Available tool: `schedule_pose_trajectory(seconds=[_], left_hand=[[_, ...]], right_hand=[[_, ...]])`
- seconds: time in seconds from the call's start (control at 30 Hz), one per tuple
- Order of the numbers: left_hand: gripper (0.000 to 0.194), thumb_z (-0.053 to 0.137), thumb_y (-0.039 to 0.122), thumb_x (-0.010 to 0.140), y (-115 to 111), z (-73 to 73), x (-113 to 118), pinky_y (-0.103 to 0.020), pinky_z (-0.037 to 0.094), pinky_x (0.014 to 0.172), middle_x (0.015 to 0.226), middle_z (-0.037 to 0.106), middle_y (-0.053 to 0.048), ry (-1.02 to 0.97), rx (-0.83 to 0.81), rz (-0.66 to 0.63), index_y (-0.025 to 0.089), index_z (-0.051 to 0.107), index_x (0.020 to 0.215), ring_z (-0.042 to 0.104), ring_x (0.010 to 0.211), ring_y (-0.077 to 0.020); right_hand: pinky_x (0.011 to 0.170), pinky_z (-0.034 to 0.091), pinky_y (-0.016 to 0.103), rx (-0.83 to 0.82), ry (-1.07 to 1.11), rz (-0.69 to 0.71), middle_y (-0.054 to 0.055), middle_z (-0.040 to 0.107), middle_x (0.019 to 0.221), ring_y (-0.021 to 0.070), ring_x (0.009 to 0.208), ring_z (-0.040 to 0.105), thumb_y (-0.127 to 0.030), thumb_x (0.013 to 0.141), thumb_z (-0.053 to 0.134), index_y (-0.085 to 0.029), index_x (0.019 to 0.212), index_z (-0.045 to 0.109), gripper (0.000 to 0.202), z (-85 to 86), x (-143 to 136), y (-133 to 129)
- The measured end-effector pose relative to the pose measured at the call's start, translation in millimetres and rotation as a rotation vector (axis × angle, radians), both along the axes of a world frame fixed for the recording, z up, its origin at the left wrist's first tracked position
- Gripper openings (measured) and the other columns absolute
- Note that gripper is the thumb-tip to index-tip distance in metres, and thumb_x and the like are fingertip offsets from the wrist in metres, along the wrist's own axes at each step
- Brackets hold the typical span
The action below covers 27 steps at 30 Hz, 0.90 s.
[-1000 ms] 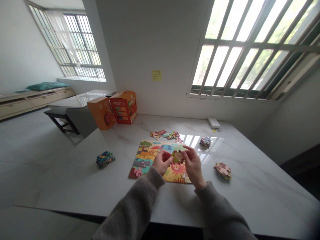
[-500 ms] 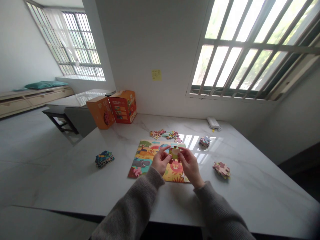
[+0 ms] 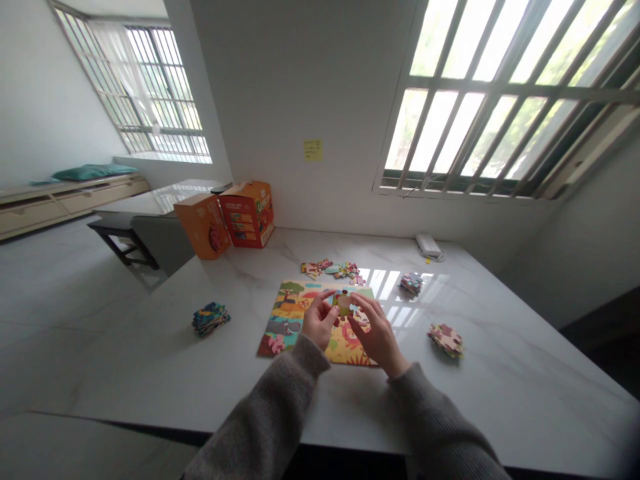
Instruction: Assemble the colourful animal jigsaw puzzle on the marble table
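A greenish puzzle piece [image 3: 343,305] is pinched between the thumb and fingers of my left hand [image 3: 320,323], raised over the puzzle board. My right hand [image 3: 376,335] is just right of the piece, thumb and fingers apart; whether a fingertip touches the piece is hard to tell. Beneath both hands lies the colourful animal puzzle board [image 3: 283,327], partly hidden by them. A pink piece [image 3: 276,344] rests on its lower left corner. Loose pieces [image 3: 316,268] are scattered just behind the board.
Stacks of pieces sit at the left [image 3: 211,318], the right [image 3: 447,340] and the back right [image 3: 411,285]. Orange boxes [image 3: 249,215] stand at the table's back left. A white device [image 3: 429,247] lies near the wall.
The piece has shifted slightly left and turned in my left hand. My right hand's fingers have spread, where they were pinching the piece's right side before.
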State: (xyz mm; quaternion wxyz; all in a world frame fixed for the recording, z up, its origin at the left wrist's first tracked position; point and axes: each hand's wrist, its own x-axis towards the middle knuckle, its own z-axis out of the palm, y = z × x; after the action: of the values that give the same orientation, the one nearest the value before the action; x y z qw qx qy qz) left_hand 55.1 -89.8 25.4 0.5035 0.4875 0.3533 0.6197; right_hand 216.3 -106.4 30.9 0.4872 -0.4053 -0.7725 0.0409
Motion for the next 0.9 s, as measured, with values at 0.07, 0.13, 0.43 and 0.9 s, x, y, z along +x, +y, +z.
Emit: schedule_pose_trajectory(seconds=[0.07,0.13,0.43,0.9], left_hand=[[0.042,0.069,0.031,0.082,-0.5,0.3,-0.7,-0.022,0.046,0.057,0.064,0.049,0.006,-0.002,-0.009,-0.007,0.016,0.061,0.121,0.053,0.054,-0.0097],[0.042,0.068,0.030,0.081,-1.8,1.8,-2.9,-0.023,0.046,0.058,0.068,0.051,0.005,0.021,-0.019,-0.008,0.017,0.062,0.121,0.053,0.057,-0.0100],[0.017,0.057,0.024,0.087,-11.6,22.6,-77.2,-0.027,0.048,0.076,0.096,0.068,-0.006,0.452,0.239,0.403,0.020,0.070,0.099,0.063,0.084,-0.0179],[0.023,0.051,0.027,0.084,-14.4,-26.5,-190.4,-0.029,0.052,0.069,0.081,0.070,-0.006,1.046,0.239,0.327,0.019,0.071,0.091,0.064,0.073,-0.0192]], right_hand=[[0.098,0.051,0.048,-0.002,0.002,-0.003,0.011,0.062,0.130,0.0263,0.118,0.059,-0.023,0.095,0.058,-0.028,0.142,0.049,0.047,1.1,0.1,0.2],[0.097,0.052,0.048,-0.015,0.001,-0.003,0.011,0.064,0.127,0.0263,0.114,0.060,-0.025,0.095,0.060,-0.027,0.139,0.051,0.046,2.3,-0.4,0.2],[0.093,0.053,0.047,-0.074,0.031,-0.002,0.010,0.067,0.117,0.0263,0.109,0.062,-0.031,0.091,0.066,-0.026,0.121,0.062,0.030,-2.3,-2.3,4.3],[0.093,0.047,0.041,-0.233,-0.225,0.169,0.006,0.068,0.109,0.0247,0.108,0.058,-0.027,0.091,0.068,-0.025,0.104,0.065,0.014,3.3,-100.7,13.3]])
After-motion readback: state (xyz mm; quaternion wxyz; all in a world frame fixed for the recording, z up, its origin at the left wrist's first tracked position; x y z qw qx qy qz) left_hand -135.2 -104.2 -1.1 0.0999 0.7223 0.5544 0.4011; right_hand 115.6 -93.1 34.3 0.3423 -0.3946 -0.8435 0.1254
